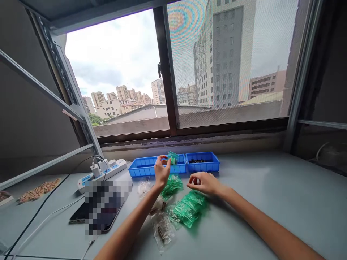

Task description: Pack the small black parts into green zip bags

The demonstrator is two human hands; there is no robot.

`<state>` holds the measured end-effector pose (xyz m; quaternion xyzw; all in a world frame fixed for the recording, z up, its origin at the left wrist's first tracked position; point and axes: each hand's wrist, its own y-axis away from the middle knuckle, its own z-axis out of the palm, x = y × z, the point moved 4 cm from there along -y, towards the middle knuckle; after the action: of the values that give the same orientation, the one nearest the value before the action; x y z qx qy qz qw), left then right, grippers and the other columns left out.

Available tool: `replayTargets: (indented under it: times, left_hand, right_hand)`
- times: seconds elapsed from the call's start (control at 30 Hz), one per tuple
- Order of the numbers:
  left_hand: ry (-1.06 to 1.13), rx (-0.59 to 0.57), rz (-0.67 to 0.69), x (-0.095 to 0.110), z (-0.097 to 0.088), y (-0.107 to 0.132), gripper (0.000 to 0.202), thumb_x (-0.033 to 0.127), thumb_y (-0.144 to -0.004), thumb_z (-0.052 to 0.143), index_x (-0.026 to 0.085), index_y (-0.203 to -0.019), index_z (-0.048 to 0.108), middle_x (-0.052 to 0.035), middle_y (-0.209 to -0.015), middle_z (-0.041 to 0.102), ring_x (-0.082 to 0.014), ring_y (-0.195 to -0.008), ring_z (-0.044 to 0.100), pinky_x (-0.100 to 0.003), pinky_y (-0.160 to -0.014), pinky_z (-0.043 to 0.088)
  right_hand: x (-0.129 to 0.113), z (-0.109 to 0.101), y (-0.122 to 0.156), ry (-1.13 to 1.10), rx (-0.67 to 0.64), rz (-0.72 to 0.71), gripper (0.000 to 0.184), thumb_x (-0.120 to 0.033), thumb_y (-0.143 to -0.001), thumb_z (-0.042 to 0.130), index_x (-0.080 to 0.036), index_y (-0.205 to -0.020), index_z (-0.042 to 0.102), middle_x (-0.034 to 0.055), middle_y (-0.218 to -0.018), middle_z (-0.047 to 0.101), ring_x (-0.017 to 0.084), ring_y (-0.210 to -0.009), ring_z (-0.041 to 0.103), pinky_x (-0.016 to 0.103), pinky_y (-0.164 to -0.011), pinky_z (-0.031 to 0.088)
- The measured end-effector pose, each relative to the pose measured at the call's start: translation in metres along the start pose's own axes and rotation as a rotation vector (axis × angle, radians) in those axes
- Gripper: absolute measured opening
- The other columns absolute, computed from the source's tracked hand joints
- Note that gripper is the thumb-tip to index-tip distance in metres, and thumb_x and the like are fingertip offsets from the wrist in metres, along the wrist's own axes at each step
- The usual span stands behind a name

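My left hand (162, 170) is raised over the table, its fingers pinched on a small green packet (172, 157) held just in front of the long blue tray (143, 167). My right hand (204, 182) hovers low over the table with its fingers curled inward; whether it holds anything I cannot make out. Between and below my hands lies a heap of green packets (187, 207). Another bunch of green packets (171, 185) lies under my left hand. Some clear packets with dark parts (162, 231) lie nearer to me.
A smaller blue tray (202, 162) with dark small parts stands right of the long one. A white power strip (102, 172) with a charger and cables lies at left, a phone (94, 213) in front of it. Brown pieces (38, 190) lie far left. A window fills the back.
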<state>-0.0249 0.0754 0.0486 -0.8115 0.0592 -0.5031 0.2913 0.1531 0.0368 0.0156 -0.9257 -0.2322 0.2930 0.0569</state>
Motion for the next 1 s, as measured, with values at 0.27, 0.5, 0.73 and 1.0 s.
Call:
replayTargets:
  times: [0.27, 0.5, 0.73, 1.0]
  left_hand:
    - [-0.482, -0.205, 0.006, 0.007, 0.028, -0.025, 0.018, 0.017, -0.079, 0.05, 0.019, -0.093, 0.061, 0.0004, -0.067, 0.065, -0.0166, -0.07, 0.063, -0.027, -0.071, 0.039]
    - [-0.582, -0.275, 0.064, 0.006, 0.042, -0.018, 0.027, 0.014, -0.08, 0.047, 0.02, -0.102, 0.063, -0.0033, -0.077, 0.067, -0.0207, -0.089, 0.06, -0.033, -0.084, 0.036]
    - [-0.619, -0.303, 0.143, 0.007, 0.04, -0.01, 0.021, 0.026, -0.083, 0.05, 0.019, -0.073, 0.068, -0.0076, -0.105, 0.061, -0.0249, -0.107, 0.05, -0.038, -0.09, 0.036]
    - [-0.61, -0.399, 0.448, 0.033, 0.038, 0.019, 0.015, 0.026, -0.083, 0.053, 0.019, -0.08, 0.066, -0.0063, -0.101, 0.058, -0.0219, -0.101, 0.049, -0.037, -0.088, 0.037]
  right_hand:
    - [0.001, 0.003, 0.0, 0.002, -0.053, 0.083, 0.022, -0.042, -0.074, 0.058, -0.024, -0.082, 0.067, 0.0006, -0.078, 0.068, 0.017, -0.069, 0.059, 0.027, -0.06, 0.036]
    - [0.007, 0.001, 0.0, -0.133, -0.333, 0.131, 0.061, -0.056, -0.058, 0.07, -0.024, -0.11, 0.062, 0.0045, -0.102, 0.058, 0.017, -0.082, 0.053, 0.026, -0.071, 0.042]
    - [0.01, -0.002, 0.004, -0.17, -0.484, 0.095, 0.072, -0.046, -0.04, 0.081, -0.025, -0.107, 0.064, 0.003, -0.102, 0.053, 0.016, -0.082, 0.049, 0.023, -0.066, 0.044]
    - [0.026, -0.001, -0.003, -0.311, -0.303, 0.101, 0.056, -0.039, -0.047, 0.079, -0.021, -0.099, 0.067, 0.0047, -0.105, 0.063, 0.024, -0.097, 0.054, 0.03, -0.082, 0.044]
